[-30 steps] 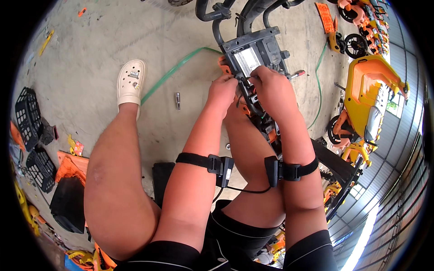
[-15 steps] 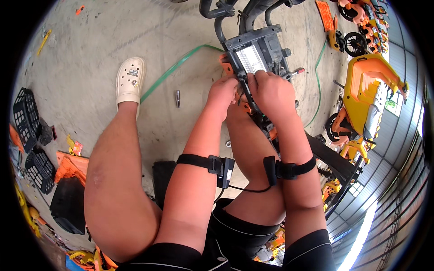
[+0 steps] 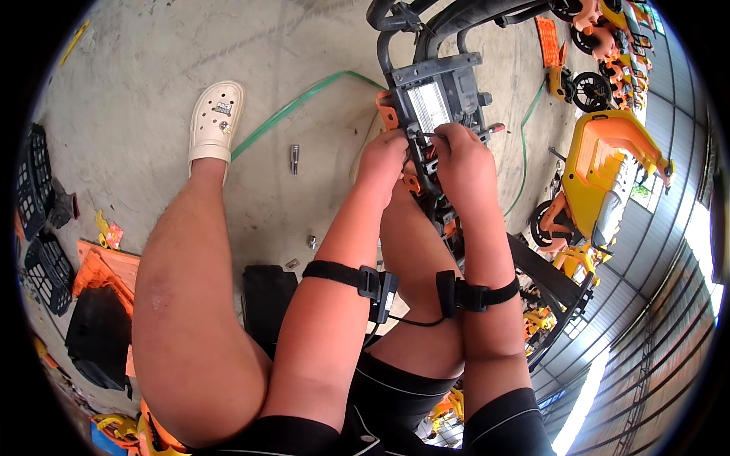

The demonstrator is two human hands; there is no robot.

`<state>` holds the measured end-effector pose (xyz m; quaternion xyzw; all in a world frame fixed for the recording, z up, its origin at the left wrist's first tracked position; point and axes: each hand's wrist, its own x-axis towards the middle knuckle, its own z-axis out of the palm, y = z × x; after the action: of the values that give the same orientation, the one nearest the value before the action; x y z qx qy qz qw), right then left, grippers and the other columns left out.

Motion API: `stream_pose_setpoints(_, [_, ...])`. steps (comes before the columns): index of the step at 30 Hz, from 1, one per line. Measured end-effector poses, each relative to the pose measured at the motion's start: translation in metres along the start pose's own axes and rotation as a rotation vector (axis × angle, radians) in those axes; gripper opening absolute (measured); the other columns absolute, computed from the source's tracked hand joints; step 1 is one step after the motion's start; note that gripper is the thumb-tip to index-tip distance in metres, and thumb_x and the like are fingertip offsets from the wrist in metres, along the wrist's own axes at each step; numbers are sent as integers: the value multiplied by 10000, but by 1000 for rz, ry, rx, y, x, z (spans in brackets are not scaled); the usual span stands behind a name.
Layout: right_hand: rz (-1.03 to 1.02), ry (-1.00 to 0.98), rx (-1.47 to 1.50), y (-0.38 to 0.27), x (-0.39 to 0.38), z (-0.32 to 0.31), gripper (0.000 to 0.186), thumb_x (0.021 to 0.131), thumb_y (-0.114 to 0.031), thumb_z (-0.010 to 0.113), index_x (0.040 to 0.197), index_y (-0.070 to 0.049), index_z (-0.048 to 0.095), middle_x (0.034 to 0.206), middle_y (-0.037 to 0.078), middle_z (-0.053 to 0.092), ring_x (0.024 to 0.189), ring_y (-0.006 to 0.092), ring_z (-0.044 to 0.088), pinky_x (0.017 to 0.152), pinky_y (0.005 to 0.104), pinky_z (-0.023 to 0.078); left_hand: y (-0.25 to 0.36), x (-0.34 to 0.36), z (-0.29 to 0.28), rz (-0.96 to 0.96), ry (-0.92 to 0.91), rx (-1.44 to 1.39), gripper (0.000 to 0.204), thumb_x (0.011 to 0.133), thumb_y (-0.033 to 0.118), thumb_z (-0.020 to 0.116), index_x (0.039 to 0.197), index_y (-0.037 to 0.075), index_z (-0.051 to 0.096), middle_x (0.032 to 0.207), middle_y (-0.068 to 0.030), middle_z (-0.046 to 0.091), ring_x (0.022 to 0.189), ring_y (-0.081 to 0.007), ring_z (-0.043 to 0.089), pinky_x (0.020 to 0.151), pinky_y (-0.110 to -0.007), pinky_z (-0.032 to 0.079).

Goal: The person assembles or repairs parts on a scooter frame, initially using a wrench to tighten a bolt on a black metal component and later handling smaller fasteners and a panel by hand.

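Both my hands are at a black vehicle frame (image 3: 437, 70), which carries a box with a white label (image 3: 428, 106). My left hand (image 3: 385, 158) is closed at the frame's left side, fingers curled, beside an orange part (image 3: 388, 112). What its fingertips hold is hidden. On the right, my right hand (image 3: 465, 158) is pinched closed just below the label. A thin dark piece (image 3: 432, 136) shows at its fingertips, too small to name. Red and dark wires (image 3: 430, 169) show in the gap between the hands.
A metal socket (image 3: 294, 159) and a smaller metal piece (image 3: 312, 242) lie on the concrete floor. A green strip (image 3: 304, 95) curves behind them. Black crates (image 3: 49, 272) stand at left. At right are a yellow-orange vehicle body (image 3: 601, 148) and several wheeled vehicles.
The view has shifted slightly. My right hand has drawn back a little from the labelled box, and a thin dark piece now shows at its fingertips. My left hand stays beside the frame.
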<state>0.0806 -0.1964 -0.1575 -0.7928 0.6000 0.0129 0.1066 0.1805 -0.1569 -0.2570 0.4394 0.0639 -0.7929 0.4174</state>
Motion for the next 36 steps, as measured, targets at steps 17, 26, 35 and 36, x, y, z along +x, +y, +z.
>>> stream_pose_setpoints(17, [9,-28,-139,-9,8,1,286,935,-328,638,888,-46,659,784,155,680,702,366,672,612,442,532,-6,6,0,33,54,-91,295,943,91,482,1128,3,695,879,-9,663,699,-75,574,629,-243,458])
stream_pose_setpoints(26, [142,-151,-124,-20,7,-9,207,934,-265,642,972,-61,656,851,160,688,768,386,658,666,455,512,-9,11,-5,58,149,-134,298,936,71,464,1162,-6,642,896,-16,621,772,-93,565,718,-256,491])
stream_pose_setpoints(35, [20,-115,-82,-18,5,-6,149,910,-212,658,956,-69,657,878,144,695,752,367,673,648,440,528,-28,26,-9,197,168,-117,221,1016,45,433,1168,-31,574,1107,-111,626,988,-173,642,885,-296,534])
stream_pose_setpoints(36, [12,-109,-76,-18,5,-4,147,909,-205,662,961,-68,661,883,150,694,758,368,671,651,434,522,-32,28,-9,233,196,-133,209,1039,91,454,1162,-23,577,1095,-108,633,962,-170,654,851,-292,546])
